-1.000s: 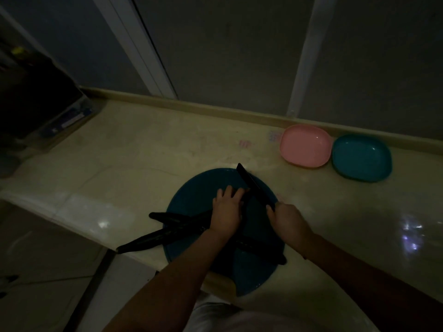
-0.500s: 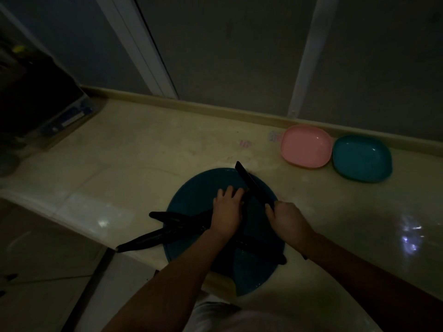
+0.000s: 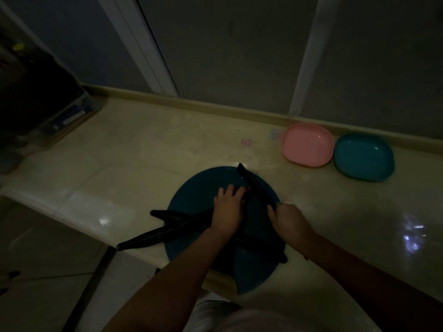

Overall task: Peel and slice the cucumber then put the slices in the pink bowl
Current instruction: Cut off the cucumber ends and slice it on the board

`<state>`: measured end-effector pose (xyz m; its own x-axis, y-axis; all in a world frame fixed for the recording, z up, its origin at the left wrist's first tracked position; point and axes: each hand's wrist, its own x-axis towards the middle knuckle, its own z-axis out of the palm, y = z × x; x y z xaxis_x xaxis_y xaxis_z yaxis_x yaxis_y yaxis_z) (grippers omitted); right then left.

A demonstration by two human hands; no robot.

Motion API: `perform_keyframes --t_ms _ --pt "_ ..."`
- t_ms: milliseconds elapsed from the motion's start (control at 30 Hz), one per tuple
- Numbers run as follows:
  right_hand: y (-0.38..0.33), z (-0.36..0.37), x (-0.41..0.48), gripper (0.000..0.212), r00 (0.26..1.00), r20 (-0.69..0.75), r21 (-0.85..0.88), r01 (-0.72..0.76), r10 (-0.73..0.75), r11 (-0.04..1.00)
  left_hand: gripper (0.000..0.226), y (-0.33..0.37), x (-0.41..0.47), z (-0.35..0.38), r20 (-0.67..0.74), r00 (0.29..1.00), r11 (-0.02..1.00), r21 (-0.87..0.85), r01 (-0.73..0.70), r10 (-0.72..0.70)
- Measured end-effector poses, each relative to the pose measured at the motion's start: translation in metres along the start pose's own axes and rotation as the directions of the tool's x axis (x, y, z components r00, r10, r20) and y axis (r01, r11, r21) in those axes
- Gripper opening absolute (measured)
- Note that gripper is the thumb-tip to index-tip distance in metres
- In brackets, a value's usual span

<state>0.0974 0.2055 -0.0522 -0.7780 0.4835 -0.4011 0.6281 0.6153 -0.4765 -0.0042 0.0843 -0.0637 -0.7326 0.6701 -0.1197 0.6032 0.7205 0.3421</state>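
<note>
Several long dark cucumbers (image 3: 165, 232), blue board (image 3: 191, 195), right hand (image 3: 287, 224) gripping knife (image 3: 254, 185)

Head view looks down (wide-angle, close) over the countertop (image 3: 143, 152) toward the wall (image 3: 227, 44).

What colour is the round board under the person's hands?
Dark teal-blue: the round board shows it plainly in the head view, the only one.
</note>
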Motion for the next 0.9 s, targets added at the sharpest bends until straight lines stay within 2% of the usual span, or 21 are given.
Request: perform_keyframes --t_ms 433,900 --pt "-0.007 -0.0075 -0.0068 0.045 1.0 -0.005 0.061 0.021 -0.02 0.998 0.034 0.0004 -0.0001 0.0002 -0.015 1.0 1.0 -0.014 0.008 -0.008" --pt "-0.0055 0.0002 -0.0023 0.045 0.999 0.034 0.025 -0.006 0.005 1.0 0.036 0.0003 0.001 0.0018 0.006 1.0 1.0 0.007 0.02 -0.02"
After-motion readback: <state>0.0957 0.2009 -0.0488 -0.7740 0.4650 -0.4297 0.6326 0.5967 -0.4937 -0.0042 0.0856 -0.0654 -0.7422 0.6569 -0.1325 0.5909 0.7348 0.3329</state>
